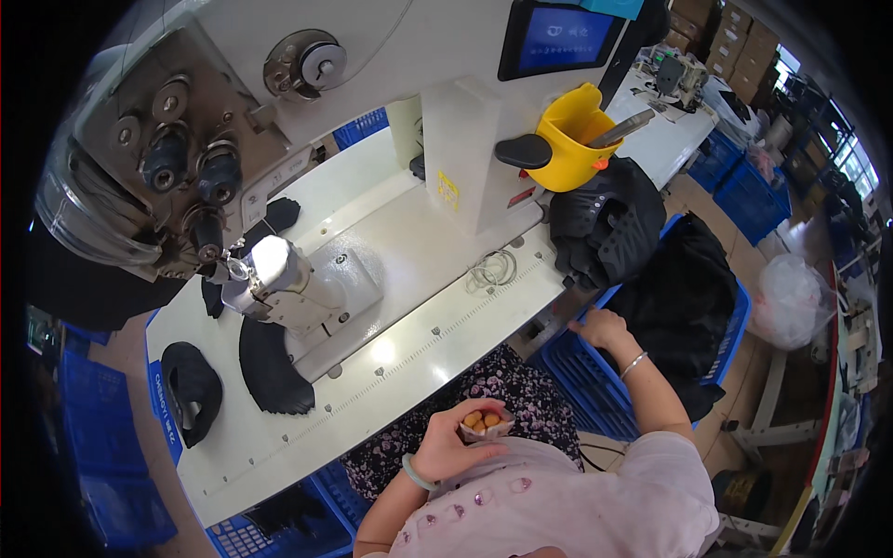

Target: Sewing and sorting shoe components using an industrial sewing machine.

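Note:
Close to my body, my left hand [453, 445] is closed around a small whitish bag [498, 430], its top open. Several round orange-brown pieces [479, 423] show inside; I cannot tell their exact kind. Off to the right, my right hand [603, 329] is curled at the near corner of a blue basket [581, 367], with the thumb sticking out. Some of its fingers are hidden. Black fabric [684, 298] fills that basket, just beyond the right hand.
A white sewing machine [298, 288] stands on the long white table [400, 372]. Dark fabric pieces [273, 367] lie at its left. A yellow holder [567, 139], a screen [563, 42] and a black fabric pile [609, 219] are at the right. Blue crates [107, 437] stand on the floor.

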{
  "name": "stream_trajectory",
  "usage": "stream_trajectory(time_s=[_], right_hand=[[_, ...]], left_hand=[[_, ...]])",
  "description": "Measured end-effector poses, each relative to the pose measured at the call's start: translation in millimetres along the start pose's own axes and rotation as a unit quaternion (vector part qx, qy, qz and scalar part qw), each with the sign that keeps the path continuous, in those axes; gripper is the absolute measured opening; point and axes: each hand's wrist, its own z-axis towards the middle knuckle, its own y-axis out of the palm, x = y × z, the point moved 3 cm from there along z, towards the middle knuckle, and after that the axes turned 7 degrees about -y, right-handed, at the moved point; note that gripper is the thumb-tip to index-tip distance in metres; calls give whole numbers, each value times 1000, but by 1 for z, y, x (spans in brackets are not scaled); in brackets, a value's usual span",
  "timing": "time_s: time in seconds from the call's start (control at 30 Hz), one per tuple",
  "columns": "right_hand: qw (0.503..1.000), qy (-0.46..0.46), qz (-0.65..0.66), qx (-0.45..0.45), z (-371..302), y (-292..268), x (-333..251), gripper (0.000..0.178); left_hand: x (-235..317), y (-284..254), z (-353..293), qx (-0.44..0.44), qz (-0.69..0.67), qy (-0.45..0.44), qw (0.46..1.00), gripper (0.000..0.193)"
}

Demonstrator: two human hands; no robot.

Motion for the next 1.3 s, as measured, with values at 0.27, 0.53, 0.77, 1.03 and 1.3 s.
stream_trajectory(time_s=[0.27,0.53,0.77,1.03,1.3], right_hand=[[995,-100,23,14,-27,21,-40,44],[979,-186,23,85,-46,3,-74,33],[962,-236,38,135,-65,-5,-92,33],[954,-262,15,146,-68,-14,-99,33],[951,-263,-16,163,-57,-10,-90,36]], left_hand=[[27,-14,5,114,83,170,975,42],[108,-29,-14,69,203,174,961,42],[194,-23,-54,49,276,412,867,33],[205,-8,-60,131,202,591,770,24],[269,7,-100,111,430,577,686,19]])
